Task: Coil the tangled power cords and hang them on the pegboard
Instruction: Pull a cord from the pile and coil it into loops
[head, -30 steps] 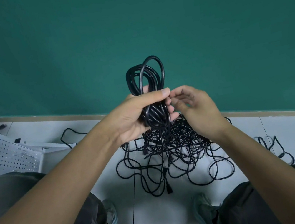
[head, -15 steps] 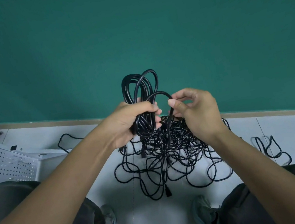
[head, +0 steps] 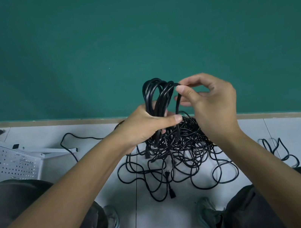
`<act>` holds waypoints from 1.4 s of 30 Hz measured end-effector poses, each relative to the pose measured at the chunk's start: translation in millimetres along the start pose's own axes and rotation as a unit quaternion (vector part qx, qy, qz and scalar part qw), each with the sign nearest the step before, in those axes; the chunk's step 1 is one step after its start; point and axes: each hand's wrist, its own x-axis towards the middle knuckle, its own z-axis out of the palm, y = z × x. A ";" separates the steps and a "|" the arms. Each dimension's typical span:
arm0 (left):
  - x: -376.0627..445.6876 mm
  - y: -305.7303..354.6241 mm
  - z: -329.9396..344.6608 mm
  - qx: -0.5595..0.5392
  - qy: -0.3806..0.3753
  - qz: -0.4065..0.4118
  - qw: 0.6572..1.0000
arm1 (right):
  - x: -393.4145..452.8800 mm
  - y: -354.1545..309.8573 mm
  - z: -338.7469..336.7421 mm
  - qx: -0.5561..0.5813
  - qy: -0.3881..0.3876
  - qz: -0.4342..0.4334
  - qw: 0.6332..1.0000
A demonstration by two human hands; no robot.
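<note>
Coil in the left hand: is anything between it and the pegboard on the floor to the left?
Nothing solid. The coil in the left hand is trailing into the tangle through the strand that the right hand pinches. The pegboard lies left; one loose cord lies beside it.
</note>
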 end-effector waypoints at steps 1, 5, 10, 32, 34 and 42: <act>0.0 -0.7 0.4 0.016 -0.002 0.006 1.000 | -0.5 0.0 0.3 0.000 -0.003 -0.003 1.000; -1.3 0.2 -0.6 0.035 -0.025 0.023 0.999 | -1.9 2.4 0.6 -0.027 -0.007 -0.042 0.999; -1.6 -0.7 5.7 0.018 -0.044 0.040 0.998 | 0.1 7.4 2.3 -0.106 0.012 -0.121 0.987; 12.2 0.7 -15.2 -0.511 0.082 -0.041 0.855 | -30.0 21.6 22.9 -0.055 -0.314 0.176 0.931; 13.5 2.3 -16.6 -0.548 0.116 -0.053 0.827 | -31.4 29.7 26.1 -0.049 -0.326 0.194 0.924; 21.8 -2.0 -16.1 -0.541 0.234 -0.047 0.807 | -33.3 25.7 27.4 -0.051 -0.403 0.206 0.890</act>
